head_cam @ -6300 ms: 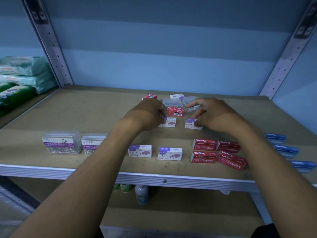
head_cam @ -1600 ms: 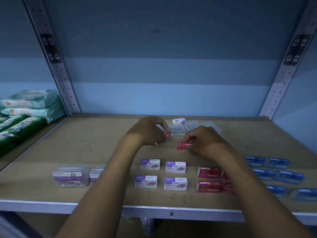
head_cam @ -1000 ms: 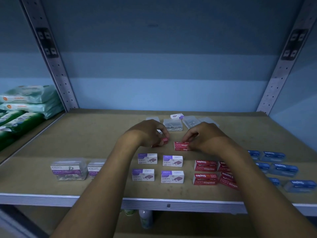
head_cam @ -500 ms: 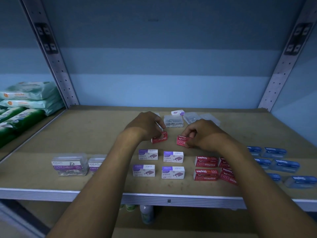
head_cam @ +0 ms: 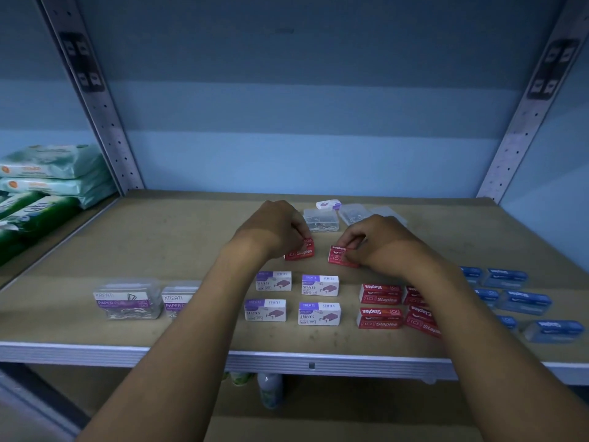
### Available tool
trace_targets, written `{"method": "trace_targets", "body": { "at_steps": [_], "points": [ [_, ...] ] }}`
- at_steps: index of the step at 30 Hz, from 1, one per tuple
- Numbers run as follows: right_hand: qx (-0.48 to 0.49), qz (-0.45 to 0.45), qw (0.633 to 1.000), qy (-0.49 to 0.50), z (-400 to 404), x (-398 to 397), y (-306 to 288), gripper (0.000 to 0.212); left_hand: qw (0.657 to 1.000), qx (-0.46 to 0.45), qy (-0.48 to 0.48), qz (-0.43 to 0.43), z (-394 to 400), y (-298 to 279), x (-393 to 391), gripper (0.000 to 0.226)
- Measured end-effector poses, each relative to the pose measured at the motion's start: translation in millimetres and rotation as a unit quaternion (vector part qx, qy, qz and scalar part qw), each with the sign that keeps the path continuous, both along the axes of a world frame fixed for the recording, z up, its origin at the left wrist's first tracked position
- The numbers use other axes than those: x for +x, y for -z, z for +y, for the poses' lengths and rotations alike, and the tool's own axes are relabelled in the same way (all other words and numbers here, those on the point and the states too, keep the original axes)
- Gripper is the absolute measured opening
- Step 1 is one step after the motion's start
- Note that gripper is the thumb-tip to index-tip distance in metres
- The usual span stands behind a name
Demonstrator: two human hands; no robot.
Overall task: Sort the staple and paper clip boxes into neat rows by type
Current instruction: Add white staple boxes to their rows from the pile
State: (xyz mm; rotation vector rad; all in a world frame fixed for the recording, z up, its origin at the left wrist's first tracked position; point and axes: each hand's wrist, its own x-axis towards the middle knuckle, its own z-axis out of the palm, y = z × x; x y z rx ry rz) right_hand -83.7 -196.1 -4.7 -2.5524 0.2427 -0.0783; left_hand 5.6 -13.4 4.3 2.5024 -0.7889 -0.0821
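Shelf (head_cam: 153, 237), seen from the front. The board is bare from 9 to 11 o'clock, between the left upright and the hands; its pale front lip runs along 6 o'clock. Left hand (head_cam: 274, 228): fingers pinched shut on a red staple box (head_cam: 301, 252), tilted, its lower edge touching the board. Right hand (head_cam: 379, 242): fingers closed on a second red staple box (head_cam: 339, 257), lying just beside the first, a narrow gap between them. Both boxes sit near centre, glossy red with white "Staples" lettering. Toward 6 o'clock: four white-and-purple staple boxes (head_cam: 319, 285) in two rows. At 4 o'clock: red boxes (head_cam: 379, 294), then blue boxes (head_cam: 522, 301) at 3 o'clock. At 8 o'clock: clear paper clip boxes (head_cam: 127, 299). At 12 o'clock: unsorted clear boxes (head_cam: 320, 219).
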Motion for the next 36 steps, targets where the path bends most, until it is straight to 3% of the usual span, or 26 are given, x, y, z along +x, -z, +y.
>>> {"method": "trace_targets", "body": {
  "at_steps": [11,18,36],
  "points": [
    [-0.044,-0.013,0.998,0.039,-26.1,-29.9,-13.0,0.014,0.996,-0.055,0.073,0.012,-19.2,-9.9,-26.5,0.023],
    [-0.098,0.01,0.992,0.074,-42.7,-53.9,-20.2,0.012,0.993,-0.047,0.111,-0.011,-39.9,-5.6,-40.8,0.022],
    [-0.1,0.019,0.993,0.061,-64.2,-68.2,-13.7,0.015,0.987,-0.012,0.158,-0.002,-69.7,4.7,-55.6,0.022]
  ]
}}
